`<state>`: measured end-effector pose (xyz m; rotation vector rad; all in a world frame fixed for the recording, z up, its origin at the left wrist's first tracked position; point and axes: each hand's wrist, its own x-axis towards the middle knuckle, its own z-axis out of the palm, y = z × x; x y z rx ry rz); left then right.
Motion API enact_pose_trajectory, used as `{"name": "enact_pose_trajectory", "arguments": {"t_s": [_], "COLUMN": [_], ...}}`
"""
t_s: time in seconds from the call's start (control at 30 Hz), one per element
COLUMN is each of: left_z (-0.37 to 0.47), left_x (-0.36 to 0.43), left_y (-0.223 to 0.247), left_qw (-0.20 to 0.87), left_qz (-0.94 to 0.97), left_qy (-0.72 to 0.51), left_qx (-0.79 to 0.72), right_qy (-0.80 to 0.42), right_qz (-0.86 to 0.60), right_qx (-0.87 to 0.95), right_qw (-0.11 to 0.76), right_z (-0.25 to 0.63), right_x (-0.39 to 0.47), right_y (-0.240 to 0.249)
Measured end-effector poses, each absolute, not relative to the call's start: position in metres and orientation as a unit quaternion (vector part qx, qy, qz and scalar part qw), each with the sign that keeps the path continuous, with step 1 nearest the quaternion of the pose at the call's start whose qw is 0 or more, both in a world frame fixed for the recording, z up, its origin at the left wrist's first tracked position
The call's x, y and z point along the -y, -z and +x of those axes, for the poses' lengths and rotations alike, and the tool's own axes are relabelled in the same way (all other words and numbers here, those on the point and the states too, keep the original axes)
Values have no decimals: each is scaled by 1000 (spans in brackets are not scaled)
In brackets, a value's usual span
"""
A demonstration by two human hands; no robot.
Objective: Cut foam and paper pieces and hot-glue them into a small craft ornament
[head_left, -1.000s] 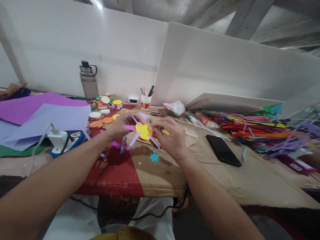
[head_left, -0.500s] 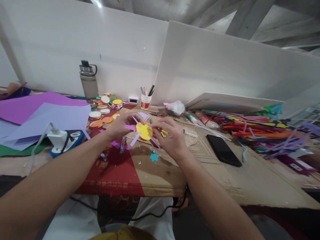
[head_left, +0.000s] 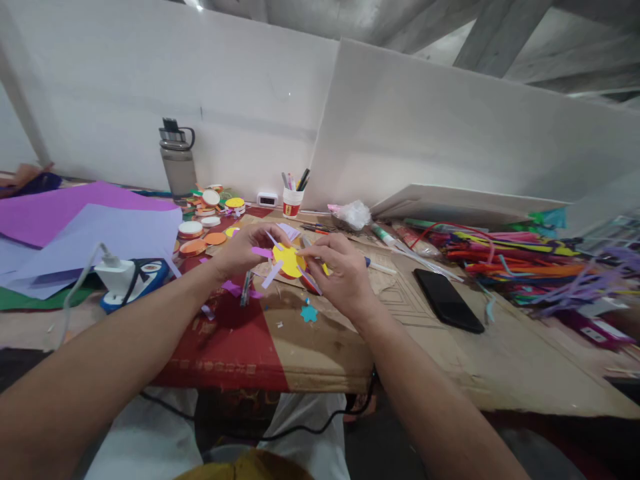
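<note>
Between my hands is a round yellow paper disc [head_left: 289, 262] with several purple paper strips standing out from its edge. My left hand [head_left: 249, 248] grips its left side, fingers curled round the rim. On the other side my right hand [head_left: 336, 267] has its thumb and fingertips pinched together at the disc's right edge, touching it. Just below, on the cardboard, lies a small blue paper star [head_left: 309, 313]. A slim clear-and-dark tool [head_left: 245, 289], its kind unclear, lies by my left wrist among purple scraps [head_left: 231, 288].
White and orange discs [head_left: 191, 231] are heaped at back left, near a water bottle [head_left: 178, 160]. A cup of pens [head_left: 293, 201] stands at the back. A phone [head_left: 447, 300] and coloured strips [head_left: 520, 260] lie right. Purple paper [head_left: 120, 233] and a plugged adapter [head_left: 116, 279] are left.
Very little differs. Both hands keep their hold on the yellow disc, with only a slight shift of the right fingers and of the camera view.
</note>
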<state>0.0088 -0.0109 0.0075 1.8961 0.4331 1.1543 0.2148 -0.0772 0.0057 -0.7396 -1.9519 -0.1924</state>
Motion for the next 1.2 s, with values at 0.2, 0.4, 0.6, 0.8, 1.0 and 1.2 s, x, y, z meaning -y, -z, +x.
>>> {"name": "enact_pose_trajectory", "arguments": {"t_s": [0.2, 0.4, 0.6, 0.8, 1.0, 1.2], "left_z": [9, 10, 12, 11, 15, 25], "left_x": [13, 17, 19, 18, 20, 16], "left_y": [-9, -9, -10, -11, -11, -5], "left_qw": [434, 467, 477, 485, 538, 633], "left_qz": [752, 725, 709, 701, 644, 517], "left_qy": [-457, -458, -462, -458, -477, -515], "left_qx": [-194, -216, -239, -250, -261, -257], "right_qy": [88, 86, 85, 54, -94, -279], "right_qz": [-289, -290, -302, -300, -351, -411], "right_qx": [812, 810, 812, 814, 772, 653], "right_qw": [499, 502, 493, 495, 522, 572], "right_z": [215, 214, 214, 214, 220, 224], "right_x": [75, 75, 74, 78, 76, 63], "right_y": [-4, -4, -3, -7, -10, -5]}}
